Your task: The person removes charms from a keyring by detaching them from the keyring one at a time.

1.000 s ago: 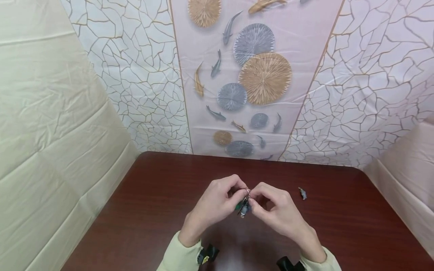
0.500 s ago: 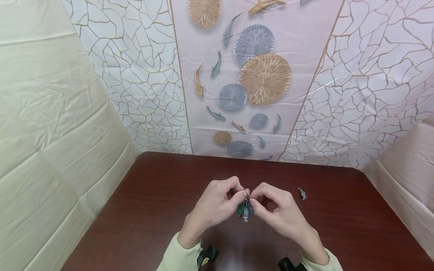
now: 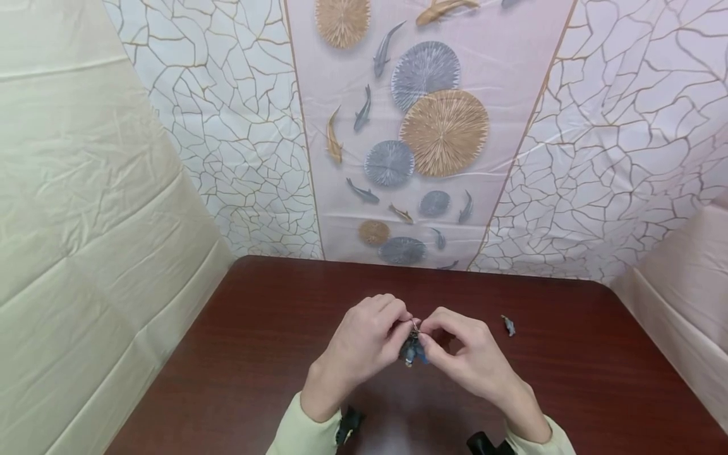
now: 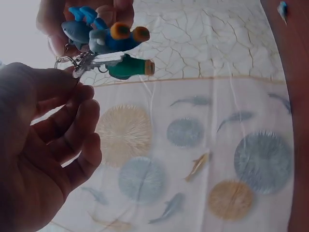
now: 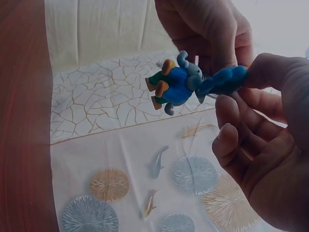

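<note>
Both hands meet over the table around a keyring [image 4: 64,63] with a bunch of charms hanging from it. My left hand [image 3: 357,336] pinches the ring between thumb and forefinger. From the other side, my right hand [image 3: 474,355] pinches at the ring, thumb and forefinger together near a blue charm [image 5: 223,81]. A blue and grey elephant figure [image 5: 178,86] with orange feet dangles from the bunch. Beside it in the left wrist view are a silver key [image 4: 104,62], a green bottle-shaped charm [image 4: 126,67] and a grey shark-like charm [image 4: 77,32]. Fingers partly hide the ring.
A small grey charm [image 3: 509,325] lies alone on the dark red-brown table [image 3: 273,316], to the right of the hands. Behind the table hangs a patterned cloth [image 3: 392,208], and a cream cloth [image 3: 114,253] closes off the left side.
My left hand has turned slightly at the ring, its fingers shifting over the top. The charms have swung, and the green one is now hidden in the head view. My right hand stays nearly still.
</note>
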